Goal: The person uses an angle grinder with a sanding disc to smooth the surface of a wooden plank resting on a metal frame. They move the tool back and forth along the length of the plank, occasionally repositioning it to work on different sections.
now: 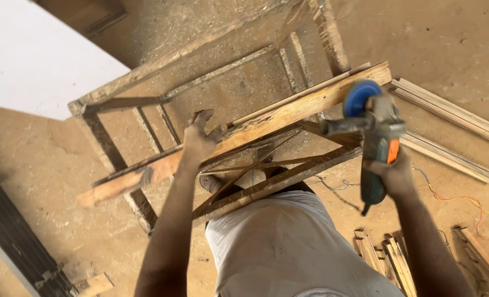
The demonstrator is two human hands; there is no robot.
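A long wooden plank [266, 118] lies across a rough wooden frame stand [145, 77]. My left hand [199, 137] presses down on the middle of the plank and grips its edge. My right hand [394, 175] holds the body of a grey and orange angle grinder [377, 129]. Its blue disc [360, 96] sits at the right end of the plank, touching or just above it. The grinder's side handle sticks out to the left over the plank.
Long timber strips [448, 110] lie on the dusty floor at the right. Short wood offcuts [387, 256] are piled by my right leg. Orange and blue cables [453, 198] trail over the floor. A white board [30, 60] lies at top left, dark slats [13, 242] at lower left.
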